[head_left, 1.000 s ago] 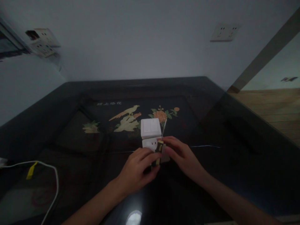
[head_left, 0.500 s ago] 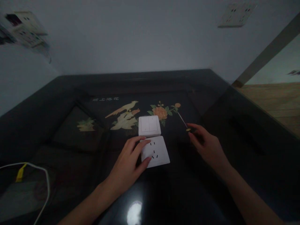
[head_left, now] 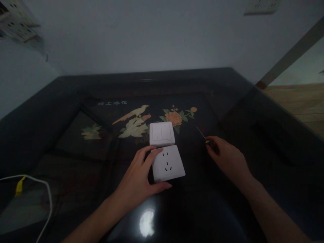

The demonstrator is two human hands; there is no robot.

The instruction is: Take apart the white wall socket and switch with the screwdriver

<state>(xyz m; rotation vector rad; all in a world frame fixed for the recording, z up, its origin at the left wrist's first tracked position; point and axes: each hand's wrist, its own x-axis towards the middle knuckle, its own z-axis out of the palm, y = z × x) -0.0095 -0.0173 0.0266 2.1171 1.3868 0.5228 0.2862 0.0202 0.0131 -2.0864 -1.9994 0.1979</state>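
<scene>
A white wall socket (head_left: pixel 174 165) with several slots lies face up on the dark tabletop. My left hand (head_left: pixel 136 179) grips it from the left, fingers over its upper left edge and thumb along its near edge. Just beyond, a white wall switch (head_left: pixel 162 132) with two rockers lies close against the socket's far edge. To the right, my right hand (head_left: pixel 226 157) is closed round the handle of a screwdriver (head_left: pixel 201 133). Its thin shaft points forward and left, away from both plates, and most of the handle is hidden in the fingers.
The glossy black table (head_left: pixel 192 209) carries a bird-and-flower inlay (head_left: pixel 134 126). A white cable (head_left: pixel 50 195) with a yellow tag (head_left: pixel 19 187) crosses the left side. Wall sockets (head_left: pixel 262 6) sit on the pale wall behind. Wooden floor (head_left: pixel 298 101) shows at right.
My left thumb has slid off the socket's face to its near edge. My right hand has shifted slightly right with the screwdriver. The view has tilted down a little.
</scene>
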